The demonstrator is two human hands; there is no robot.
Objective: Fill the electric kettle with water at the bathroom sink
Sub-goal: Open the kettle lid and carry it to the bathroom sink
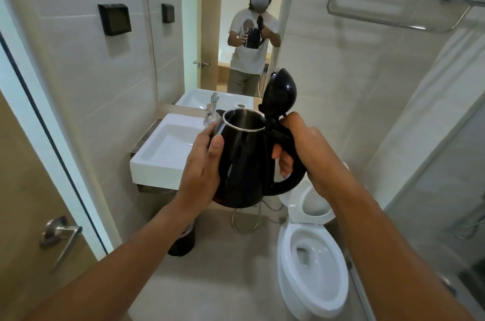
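A black electric kettle [246, 163] with a steel inside hangs in the air in front of me, its lid [280, 92] flipped up and open. My right hand [301, 147] grips its handle, fingers curled round it. Against the kettle's left side rests my left hand [204, 163], fingers wrapped round the body with the thumb on the front. The white rectangular sink [160, 152] lies just beyond and left of the kettle, its chrome tap [210, 110] at the back. No water is seen running.
A white toilet [312, 263] with its seat up stands below right. A dark bin [183, 242] sits on the floor under the sink. An open door with a lever handle [60, 234] is at left, a glass shower screen [433, 189] at right, a mirror [217, 32] ahead.
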